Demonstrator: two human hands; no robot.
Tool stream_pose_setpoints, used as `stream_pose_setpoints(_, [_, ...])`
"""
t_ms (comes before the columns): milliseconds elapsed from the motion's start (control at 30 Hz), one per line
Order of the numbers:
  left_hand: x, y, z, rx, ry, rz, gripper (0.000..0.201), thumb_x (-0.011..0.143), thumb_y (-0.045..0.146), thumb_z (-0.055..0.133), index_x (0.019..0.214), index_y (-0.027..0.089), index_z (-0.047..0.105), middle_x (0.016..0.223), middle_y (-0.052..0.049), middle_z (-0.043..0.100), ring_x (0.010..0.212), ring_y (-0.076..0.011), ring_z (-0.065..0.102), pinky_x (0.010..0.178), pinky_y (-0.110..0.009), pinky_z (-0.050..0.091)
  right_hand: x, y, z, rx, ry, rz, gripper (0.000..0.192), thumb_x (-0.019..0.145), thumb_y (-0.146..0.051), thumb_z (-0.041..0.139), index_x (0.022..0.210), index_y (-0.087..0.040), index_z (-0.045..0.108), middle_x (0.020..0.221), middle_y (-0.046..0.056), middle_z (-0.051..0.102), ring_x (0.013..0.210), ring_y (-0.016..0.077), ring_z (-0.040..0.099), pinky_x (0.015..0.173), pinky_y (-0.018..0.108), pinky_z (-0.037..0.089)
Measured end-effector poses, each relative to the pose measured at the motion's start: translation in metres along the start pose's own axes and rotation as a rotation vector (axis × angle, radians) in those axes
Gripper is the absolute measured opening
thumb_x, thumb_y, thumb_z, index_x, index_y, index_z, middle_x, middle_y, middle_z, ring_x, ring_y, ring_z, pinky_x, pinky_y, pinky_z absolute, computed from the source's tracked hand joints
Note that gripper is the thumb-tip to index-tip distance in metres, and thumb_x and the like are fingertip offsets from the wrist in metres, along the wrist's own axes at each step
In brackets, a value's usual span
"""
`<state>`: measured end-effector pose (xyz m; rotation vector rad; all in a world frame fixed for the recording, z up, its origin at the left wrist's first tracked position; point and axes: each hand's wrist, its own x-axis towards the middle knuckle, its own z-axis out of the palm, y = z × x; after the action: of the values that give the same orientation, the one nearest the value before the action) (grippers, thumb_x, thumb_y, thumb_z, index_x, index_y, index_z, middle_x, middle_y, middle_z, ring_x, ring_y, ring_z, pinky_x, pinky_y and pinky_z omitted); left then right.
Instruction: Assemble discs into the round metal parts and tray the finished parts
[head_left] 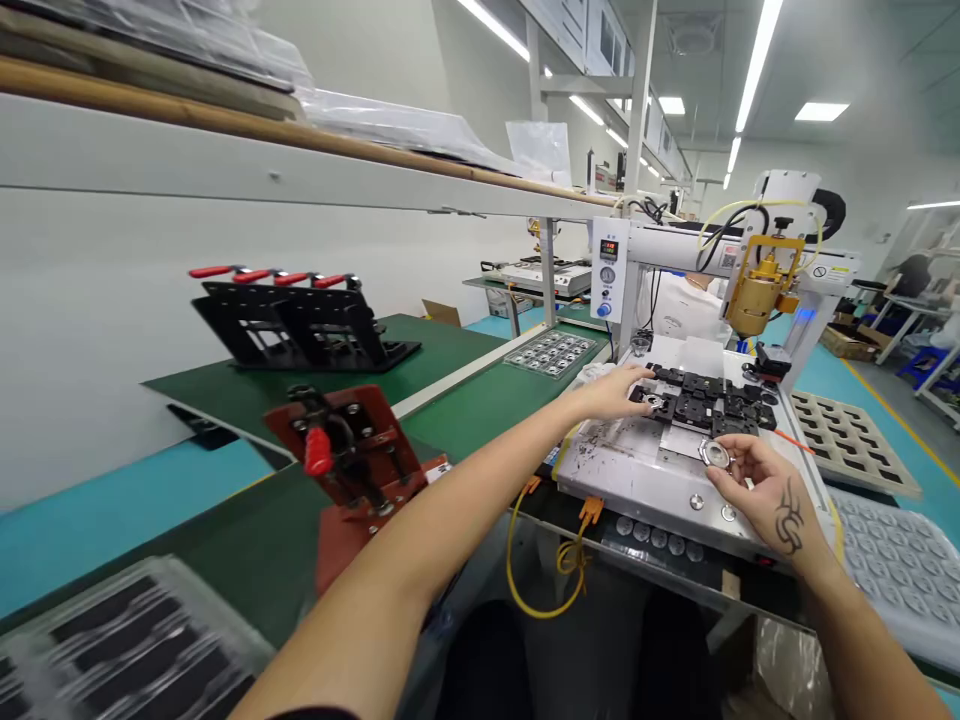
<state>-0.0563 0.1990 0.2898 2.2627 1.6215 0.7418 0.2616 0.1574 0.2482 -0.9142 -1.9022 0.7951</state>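
Observation:
My right hand (769, 490) pinches a small round metal ring part (715, 455) between thumb and fingers, above the front of the machine's white bed (622, 460). My left hand (611, 393) reaches to the left end of a black fixture (697, 400) on that bed. Its index finger and thumb are stretched and apart, with the tips at the fixture's edge; whether they press on it I cannot tell. A similar ring-shaped part (655, 402) sits in the fixture beside my left thumb.
Above the bed hangs the machine's gold dispensing head (756, 298). Trays of parts (896, 550) and a beige tray (855, 435) lie at right. To the left are a red clamp jig (352, 460), black clamp stands (300, 320) and a clear tray (551, 352). A yellow cable (517, 580) hangs in front.

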Motion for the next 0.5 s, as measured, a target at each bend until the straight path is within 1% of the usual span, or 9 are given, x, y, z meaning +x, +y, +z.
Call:
stream_pose_setpoints(33, [0.016,-0.006,-0.002,-0.002,-0.059,-0.001,0.06,0.083,0.037,0.081,0.138,0.018,0.067,0.155,-0.017,0.062,0.144,-0.0355,0.057,0.119,-0.045,0.046,0.0,0.001,-0.007,-0.003,0.018,-0.005,0.045,0.086,-0.05,0.084,0.117,-0.02,0.074,0.076,0.0,0.064,0.067,0.0191,0.06,0.064,0.033,0.054])
stream_pose_setpoints(100, [0.039,-0.016,-0.003,-0.014,-0.147,0.007,0.051,0.074,0.037,0.087,0.121,0.02,0.077,0.141,-0.012,0.073,0.133,-0.0341,0.066,0.112,-0.04,0.05,-0.003,0.004,-0.019,0.001,0.059,-0.014,0.046,0.085,-0.051,0.086,0.118,-0.021,0.074,0.075,0.0,0.064,0.066,0.019,0.061,0.062,0.033,0.055])
stream_pose_setpoints(167, [0.051,-0.023,-0.002,-0.027,-0.202,0.017,0.041,0.071,0.039,0.088,0.108,0.022,0.081,0.131,-0.008,0.078,0.124,-0.0318,0.071,0.106,-0.036,0.052,-0.006,0.007,-0.029,-0.004,0.097,-0.012,0.047,0.084,-0.05,0.086,0.118,-0.021,0.074,0.074,0.0,0.064,0.065,0.0189,0.06,0.061,0.032,0.054])
stream_pose_setpoints(233, [0.056,-0.026,-0.001,-0.042,-0.215,0.03,0.038,0.068,0.04,0.09,0.101,0.022,0.082,0.125,-0.006,0.08,0.118,-0.0302,0.073,0.101,-0.034,0.054,-0.004,0.008,-0.034,-0.032,0.109,-0.007,0.045,0.085,-0.05,0.085,0.117,-0.021,0.074,0.072,-0.001,0.063,0.064,0.0189,0.059,0.061,0.032,0.053])
stream_pose_setpoints(300, [0.057,-0.026,-0.002,-0.062,-0.194,0.044,0.037,0.065,0.039,0.092,0.096,0.022,0.082,0.118,-0.005,0.082,0.111,-0.0295,0.075,0.097,-0.034,0.054,0.008,0.005,-0.032,-0.083,0.091,-0.01,0.043,0.086,-0.05,0.083,0.115,-0.021,0.073,0.072,-0.001,0.062,0.065,0.0189,0.058,0.062,0.032,0.051])
stream_pose_setpoints(367, [0.055,-0.024,-0.005,-0.089,-0.142,0.059,0.038,0.064,0.039,0.092,0.095,0.022,0.081,0.113,-0.005,0.082,0.108,-0.0295,0.074,0.097,-0.035,0.055,0.03,0.002,-0.023,-0.155,0.049,-0.033,0.041,0.087,-0.051,0.079,0.112,-0.02,0.072,0.071,-0.002,0.059,0.065,0.0191,0.057,0.062,0.032,0.049])
stream_pose_setpoints(433, [0.049,-0.02,-0.011,-0.124,-0.06,0.075,0.04,0.069,0.043,0.09,0.101,0.022,0.079,0.117,-0.006,0.081,0.114,-0.0302,0.072,0.101,-0.037,0.054,0.06,-0.001,-0.008,-0.253,-0.015,-0.085,0.039,0.088,-0.052,0.075,0.108,-0.019,0.071,0.075,0.0,0.06,0.068,0.0195,0.057,0.063,0.032,0.047])
stream_pose_setpoints(500, [0.038,-0.014,-0.018,-0.162,0.03,0.088,0.044,0.077,0.048,0.084,0.111,0.021,0.076,0.127,-0.008,0.077,0.121,-0.0301,0.069,0.105,-0.04,0.052,0.092,0.0,0.011,-0.349,-0.115,-0.14,0.036,0.087,-0.05,0.074,0.105,-0.019,0.069,0.084,0.003,0.065,0.075,0.0203,0.058,0.068,0.032,0.048])
